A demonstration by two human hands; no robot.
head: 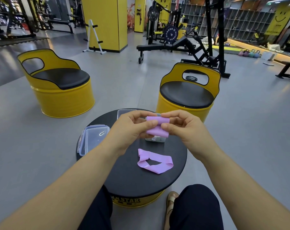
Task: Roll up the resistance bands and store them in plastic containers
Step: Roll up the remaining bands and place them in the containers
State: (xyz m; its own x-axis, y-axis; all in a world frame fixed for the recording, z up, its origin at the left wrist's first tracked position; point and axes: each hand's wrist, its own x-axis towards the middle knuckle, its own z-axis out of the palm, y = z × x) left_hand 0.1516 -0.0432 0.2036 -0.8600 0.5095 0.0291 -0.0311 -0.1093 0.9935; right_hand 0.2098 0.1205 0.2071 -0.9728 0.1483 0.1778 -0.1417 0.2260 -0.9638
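Nearest, dark trouser legs (pixel 195 209) and a tan sandal (pixel 171 200) on the grey floor. Above them, bare forearms reaching over a round table (pixel 124 176): matte black top, glossy yellow drum base with lettering.

Held up over the table's far half, a lilac resistance band (pixel 157 126): thin, smooth, rubbery sheet, partly wound into a flattened roll. Pinched at its left end by the left hand (pixel 131 130), thumb in front, fingers curled behind. Pinched likewise at its right end by the right hand (pixel 185 128).

Flat on the tabletop nearer the knees, a second lilac band (pixel 155 161): an open, creased loop, touched by neither hand.

At the table's left edge, a rectangular clear plastic container (pixel 94 138), clip-on lid closed, contents not discernible. Under the hands, another clear container (pixel 155 139), mostly hidden, contents unclear. Behind the left hand, a corner of a third clear plastic piece (pixel 124 112), box or lid impossible to tell.
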